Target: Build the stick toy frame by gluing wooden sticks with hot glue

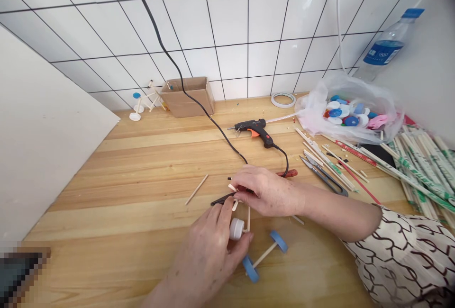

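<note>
Centre of light wooden desk [142,180]: left hand [202,256] fingers pinch white plastic bottle cap [236,228] on thin wooden stick frame [248,218]. Right hand [266,192] fingers clench black pointed tool [221,199] at cap's 12 o'clock. Blue-wheeled stick axle [265,253] at 4 o'clock. Keep cap steady, fingertips clear of tool tip.

Bottle label [383,52]: white print, perhaps logo, too blurred to read

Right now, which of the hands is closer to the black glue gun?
Right. The right hand lies just this side of the glue gun; the left hand is farther back toward the person, pinching a white cap.
</note>
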The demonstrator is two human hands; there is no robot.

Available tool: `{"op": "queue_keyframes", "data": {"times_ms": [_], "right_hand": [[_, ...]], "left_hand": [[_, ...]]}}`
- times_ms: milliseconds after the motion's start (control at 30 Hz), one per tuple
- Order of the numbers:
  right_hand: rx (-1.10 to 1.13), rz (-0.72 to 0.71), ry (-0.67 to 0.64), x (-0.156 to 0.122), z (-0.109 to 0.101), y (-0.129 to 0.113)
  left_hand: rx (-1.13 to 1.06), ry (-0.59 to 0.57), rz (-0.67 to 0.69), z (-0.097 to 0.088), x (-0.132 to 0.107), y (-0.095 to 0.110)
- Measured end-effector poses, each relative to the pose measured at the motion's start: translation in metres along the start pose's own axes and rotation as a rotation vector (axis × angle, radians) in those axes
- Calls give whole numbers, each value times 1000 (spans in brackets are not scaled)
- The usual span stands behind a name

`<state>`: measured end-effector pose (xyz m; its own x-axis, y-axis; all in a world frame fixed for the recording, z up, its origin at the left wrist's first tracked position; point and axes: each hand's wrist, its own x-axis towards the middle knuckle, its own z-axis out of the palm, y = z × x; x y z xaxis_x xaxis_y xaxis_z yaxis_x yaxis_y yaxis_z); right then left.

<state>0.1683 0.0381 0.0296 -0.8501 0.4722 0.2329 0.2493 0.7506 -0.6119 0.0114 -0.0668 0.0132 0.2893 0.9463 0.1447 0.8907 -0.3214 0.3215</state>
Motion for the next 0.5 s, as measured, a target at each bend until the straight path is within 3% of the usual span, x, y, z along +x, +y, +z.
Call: {"op": "queue_keyframes", "data": {"times_ms": [500], "right_hand": [[27, 8, 43, -1, -1, 0]], "left_hand": [[-1, -6, -3, -2, 1, 1]]}}
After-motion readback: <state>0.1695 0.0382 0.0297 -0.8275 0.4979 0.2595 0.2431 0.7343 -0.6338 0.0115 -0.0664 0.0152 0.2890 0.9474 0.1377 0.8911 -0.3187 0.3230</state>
